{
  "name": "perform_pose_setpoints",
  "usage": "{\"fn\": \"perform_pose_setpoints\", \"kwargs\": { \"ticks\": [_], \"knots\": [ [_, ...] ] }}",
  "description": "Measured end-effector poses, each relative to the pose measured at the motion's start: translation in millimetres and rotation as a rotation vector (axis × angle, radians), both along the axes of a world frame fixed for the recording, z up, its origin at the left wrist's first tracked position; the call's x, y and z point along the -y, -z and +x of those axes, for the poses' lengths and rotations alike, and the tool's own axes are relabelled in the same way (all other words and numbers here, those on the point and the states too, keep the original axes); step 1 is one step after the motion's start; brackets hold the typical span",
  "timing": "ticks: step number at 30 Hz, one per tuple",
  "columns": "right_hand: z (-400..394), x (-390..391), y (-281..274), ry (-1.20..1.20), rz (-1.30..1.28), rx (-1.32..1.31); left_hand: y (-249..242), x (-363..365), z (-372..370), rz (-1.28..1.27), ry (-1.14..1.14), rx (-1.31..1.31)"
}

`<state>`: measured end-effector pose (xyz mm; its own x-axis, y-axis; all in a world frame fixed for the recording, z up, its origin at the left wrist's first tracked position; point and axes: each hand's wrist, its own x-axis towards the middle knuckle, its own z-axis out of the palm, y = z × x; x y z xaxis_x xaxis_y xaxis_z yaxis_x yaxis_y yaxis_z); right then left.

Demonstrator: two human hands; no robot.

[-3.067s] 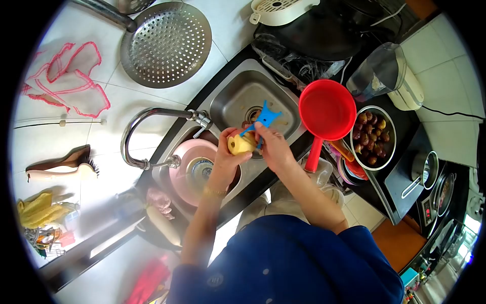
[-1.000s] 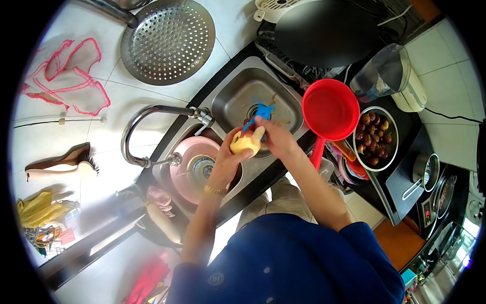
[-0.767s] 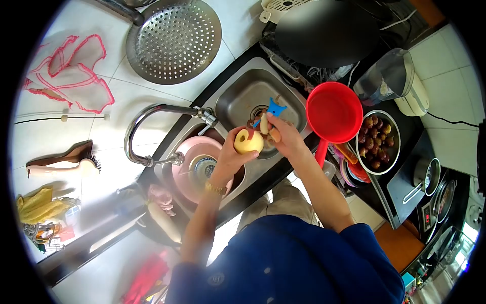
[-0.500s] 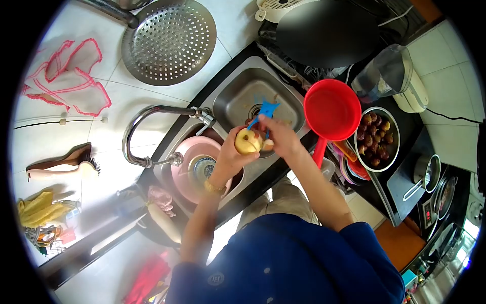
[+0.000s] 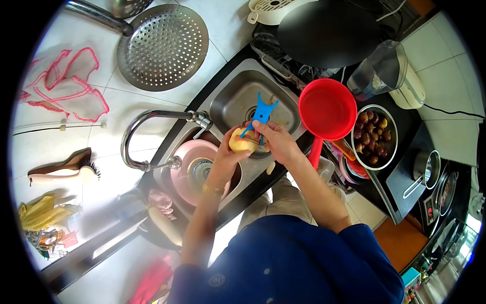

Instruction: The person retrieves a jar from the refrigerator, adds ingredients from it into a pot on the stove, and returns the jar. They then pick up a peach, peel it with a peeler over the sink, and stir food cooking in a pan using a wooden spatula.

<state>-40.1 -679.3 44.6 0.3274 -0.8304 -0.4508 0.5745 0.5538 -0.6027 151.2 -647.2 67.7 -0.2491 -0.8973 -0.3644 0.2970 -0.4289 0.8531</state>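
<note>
My left hand [image 5: 226, 157] is wrapped round a pale yellow peeled fruit [image 5: 240, 144] at the near edge of the steel sink basin [image 5: 230, 96]. My right hand [image 5: 277, 142] grips a blue peeler [image 5: 264, 111], whose forked end points away from me over the basin. The peeler's other end rests against the fruit's right side, where some reddish skin shows. A pale strip of peel [image 5: 271, 168] lies on the sink's near edge, below my right hand.
A curved faucet [image 5: 132, 134] and a pink basin [image 5: 182, 175] are left of my hands. To the right stand a red ladle [image 5: 327, 109], a bowl of dark red fruits [image 5: 374, 137] and a small pot [image 5: 424, 169]. A perforated skimmer [image 5: 163, 48] hangs at upper left.
The blue peeler has turned more upright and shows more of its body. My left hand and the fruit have shifted slightly left. A peel strip now shows on the sink's near edge.
</note>
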Motion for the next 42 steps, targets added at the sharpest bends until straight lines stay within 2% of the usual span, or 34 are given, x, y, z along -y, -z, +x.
{"fn": "perform_pose_setpoints", "kwargs": {
  "ticks": [2,3,5,6,8,12,14,15,18,20,22,24,25,27,29,31,32,34,35,38,39,42],
  "knots": [
    [1,-2,-3,-0.138,-0.105,-0.158,-2,1,-1,-0.005,0.038,0.141],
    [1,-1,-9,-0.139,-0.106,-0.157,-4,1,-1,-0.006,0.037,0.141],
    [-2,6,-20,-0.112,0.044,-0.221,-9,2,-3,-0.04,0.071,0.276],
    [-3,11,-7,-0.113,0.043,-0.22,-10,1,-2,-0.04,0.069,0.277],
    [-9,21,29,0.14,0.387,0.257,-11,-1,0,-0.022,0.06,0.099],
    [-7,8,13,0.114,0.334,0.229,-15,2,3,-0.086,0.058,0.098],
    [5,1,12,0.102,0.115,0.172,-18,5,0,-0.121,0.076,0.1],
    [10,0,6,0.103,0.114,0.171,-18,5,-1,-0.121,0.077,0.099],
    [19,-4,-17,0.03,-0.02,-0.157,-19,5,-4,-0.049,0.09,0.172],
    [22,-7,-9,0.035,-0.031,-0.174,-19,8,-4,-0.028,0.072,0.296],
    [20,-4,11,0.041,-0.043,-0.191,-20,7,-2,-0.041,0.058,0.308],
    [7,3,31,0.163,0.242,0.271,-20,2,-1,-0.051,0.05,0.321],
    [8,4,36,0.165,0.241,0.27,-18,1,-2,-0.036,0.029,0.22],
    [11,10,40,0.229,0.441,0.276,-16,4,-3,-0.026,0.007,0.119],
    [11,-4,35,0.263,0.381,0.243,-15,0,-2,-0.023,-0.062,0.055],
    [9,-3,20,0.192,0.133,0.261,-11,3,2,-0.005,-0.057,0.029],
    [12,-4,10,0.194,0.131,0.261,-6,4,4,0.011,-0.054,0.0],
    [24,-10,-12,0.09,0.042,-0.128,-10,4,2,0.034,-0.048,-0.029],
    [23,-8,-5,0.092,0.043,-0.13,-11,3,1,0.025,-0.055,-0.025],
    [17,6,22,0.238,0.233,0.176,-10,0,3,0.036,-0.062,-0.086],
    [15,2,24,0.244,0.234,0.179,-8,-2,5,0.059,-0.054,-0.151],
    [10,5,23,0.253,0.223,0.264,-2,-2,6,0.087,-0.119,-0.129]
  ]
}}
